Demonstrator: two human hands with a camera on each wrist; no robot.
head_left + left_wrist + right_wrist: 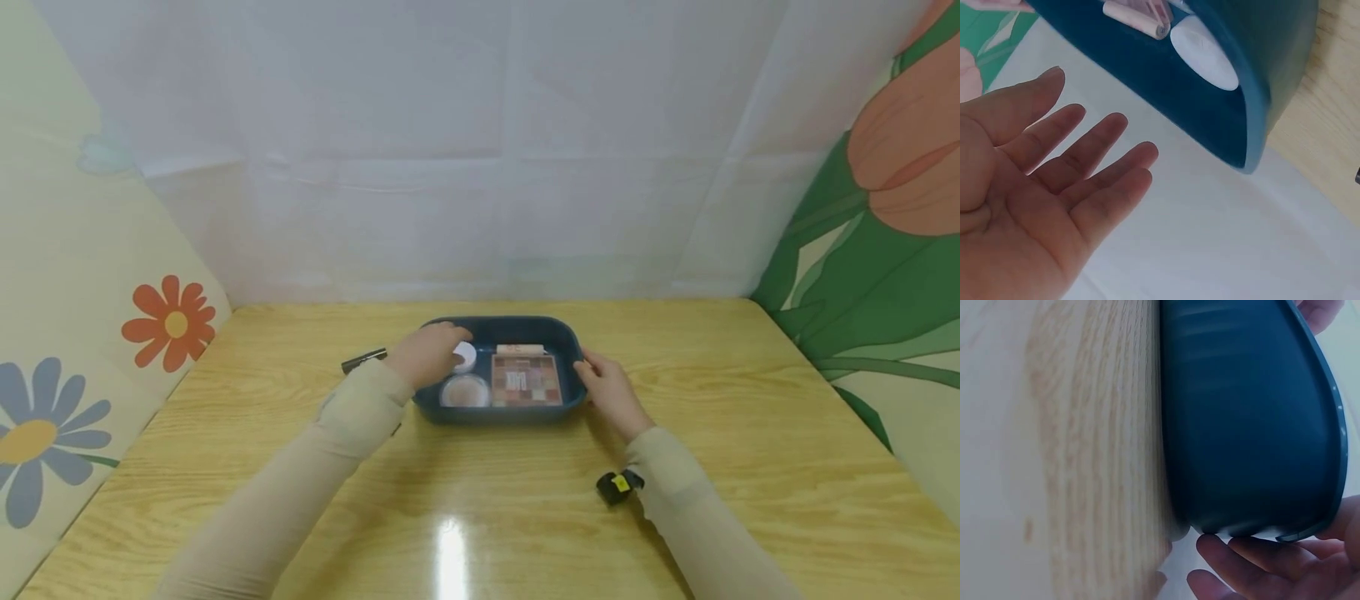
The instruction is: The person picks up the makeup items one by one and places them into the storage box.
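A dark blue plastic bin (498,414) stands on the table, holding an eyeshadow palette (525,382), a round powder compact (465,391), a round white container (467,357) and a pale slim tube (1132,19). Over the bin's left end reaches my left hand (427,354); its fingers are spread and loosely bent, with nothing in them in the left wrist view. At the opposite end my right hand (611,392) holds the bin, thumb at the rim and fingers (1241,562) against the outer end wall.
Left of the bin, a black tube (363,360) lies on the wooden table (495,508), partly behind the left forearm. A white cloth (480,167) hangs along the table's back edge, with flower-printed panels (171,321) at both sides.
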